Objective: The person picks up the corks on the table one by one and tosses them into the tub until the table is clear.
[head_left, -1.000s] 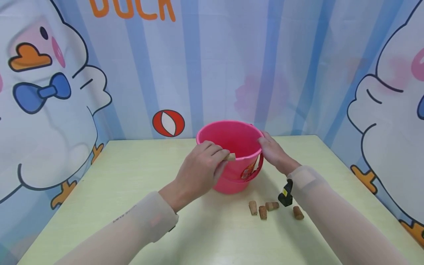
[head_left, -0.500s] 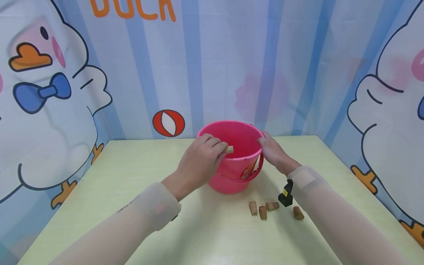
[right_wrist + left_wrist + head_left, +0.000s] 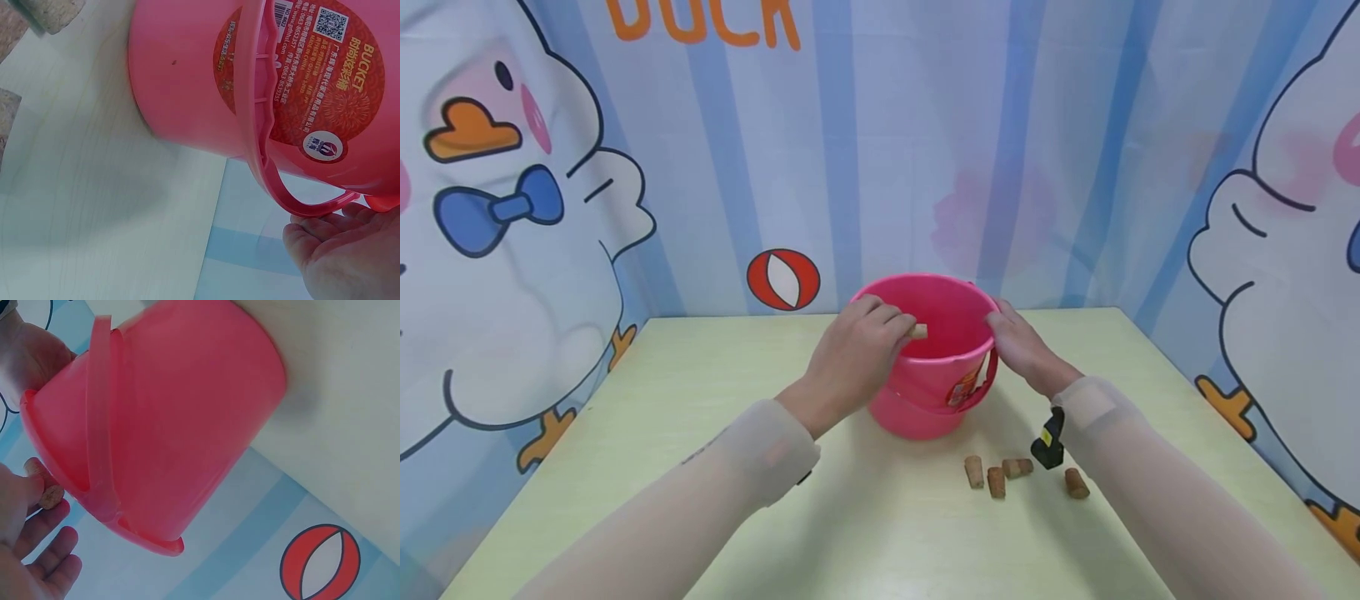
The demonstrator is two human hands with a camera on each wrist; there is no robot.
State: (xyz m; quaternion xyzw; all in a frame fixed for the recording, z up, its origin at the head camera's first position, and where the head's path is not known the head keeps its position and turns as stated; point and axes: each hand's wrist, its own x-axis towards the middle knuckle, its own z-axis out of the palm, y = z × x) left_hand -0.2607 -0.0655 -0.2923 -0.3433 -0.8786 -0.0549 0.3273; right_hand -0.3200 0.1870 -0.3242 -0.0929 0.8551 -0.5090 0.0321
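A pink bucket stands upright on the table. My left hand pinches a cork between thumb and fingers over the near left part of the bucket's rim; the left wrist view shows this cork beside the rim. On the right side, my right hand grips the rim near the handle; in the right wrist view its fingers lie at the rim by the handle's end. Several corks lie on the table in front of the bucket. The bucket's bottom inside is hidden.
One cork lies apart from the others, under the right forearm's inner side. A black device is strapped at the right wrist. Behind the table's back edge hangs a printed curtain.
My left hand has moved up and slightly away with its cork, from the near rim to over the bucket's opening. My right hand keeps its hold on the rim.
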